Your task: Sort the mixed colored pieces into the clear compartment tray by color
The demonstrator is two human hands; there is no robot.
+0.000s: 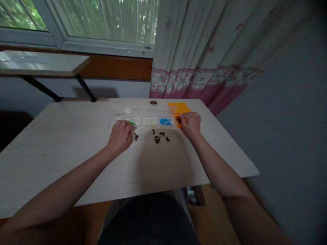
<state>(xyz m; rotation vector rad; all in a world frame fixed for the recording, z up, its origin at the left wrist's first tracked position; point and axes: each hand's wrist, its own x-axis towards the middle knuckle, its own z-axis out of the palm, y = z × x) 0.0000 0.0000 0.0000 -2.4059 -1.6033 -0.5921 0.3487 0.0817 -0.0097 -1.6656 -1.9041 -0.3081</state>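
Note:
My left hand (pixel 121 136) rests at the front of the clear box with green pieces (pixel 132 122), its fingers bent together and the tips partly hidden. Over the right side of the orange box (pixel 176 123) is my right hand (pixel 191 123), fingers drawn into a pinch beside the dark pieces (pixel 178 119) in it. Whatever either hand pinches is too small to make out. Between the two stand clear boxes with pale yellow pieces (pixel 150 123) and blue pieces (pixel 166 121). Small dark brown pieces (pixel 157 140) lie loose on the table, and dark red ones (pixel 136 136) sit near my left hand.
The boxes' clear lids (pixel 149 112) and an orange lid (pixel 182 108) stand raised behind them. A round dark disc (pixel 153 102) lies near the table's (pixel 102 177) back edge. At the back left is a raised shelf (pixel 43 63); a curtain (pixel 189 51) hangs behind.

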